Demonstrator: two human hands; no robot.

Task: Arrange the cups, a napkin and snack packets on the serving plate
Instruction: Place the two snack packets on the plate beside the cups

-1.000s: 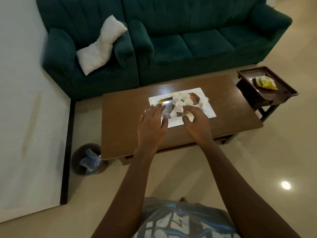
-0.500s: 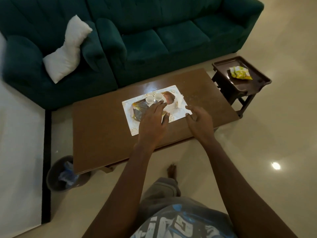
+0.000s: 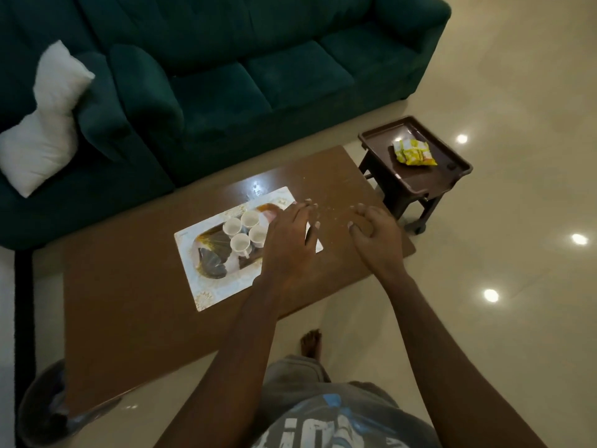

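A white rectangular serving plate (image 3: 223,287) lies on the brown coffee table (image 3: 129,302). Several small white cups (image 3: 240,244) stand clustered on it, with a snack packet (image 3: 211,265) beside them at the plate's left and a white napkin partly showing beneath. My left hand (image 3: 287,244) hovers over the plate's right end, fingers spread, holding nothing. Just right of the plate, my right hand (image 3: 374,234) is over the bare table with its fingers loosely curled and empty. A yellow snack packet (image 3: 413,152) lies on a dark side table.
The dark side table (image 3: 452,176) stands right of the coffee table. A green sofa (image 3: 258,76) with a white pillow (image 3: 45,124) runs behind. A waste bin (image 3: 42,409) sits at the table's near left corner. My bare foot (image 3: 310,342) is on the tiled floor.
Both hands have come off the cups and moved right. The view has swung right too, so the plate now sits further left.
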